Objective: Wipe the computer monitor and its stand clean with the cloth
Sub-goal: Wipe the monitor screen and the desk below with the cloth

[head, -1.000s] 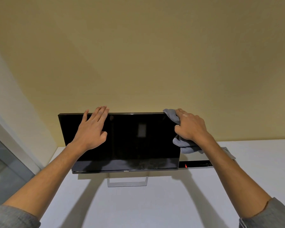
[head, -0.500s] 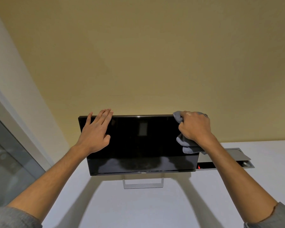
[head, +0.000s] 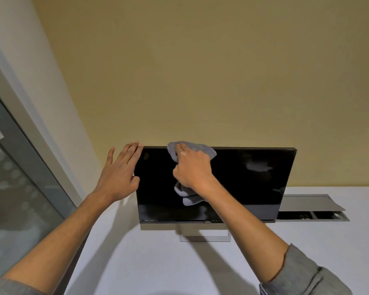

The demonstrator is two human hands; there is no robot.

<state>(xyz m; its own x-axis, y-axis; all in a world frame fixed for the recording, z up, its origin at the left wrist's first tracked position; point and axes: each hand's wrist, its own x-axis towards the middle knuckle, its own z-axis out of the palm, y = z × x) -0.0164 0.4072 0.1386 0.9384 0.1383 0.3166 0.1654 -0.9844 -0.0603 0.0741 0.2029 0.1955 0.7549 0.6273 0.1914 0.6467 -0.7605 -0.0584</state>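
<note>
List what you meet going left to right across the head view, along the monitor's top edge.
Window frame → left hand, fingers straight against the monitor's left corner → grey cloth gripped by the right hand → bare black monitor → open cable tray.

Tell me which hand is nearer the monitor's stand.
Right. The right hand presses the cloth on the screen above the stand; the left hand rests at the monitor's upper left corner, farther off.

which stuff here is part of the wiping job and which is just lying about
Job: monitor, stand, cloth, right hand gripping it, left hand on the monitor's edge.
Lying about: desk cable box, window.
</note>
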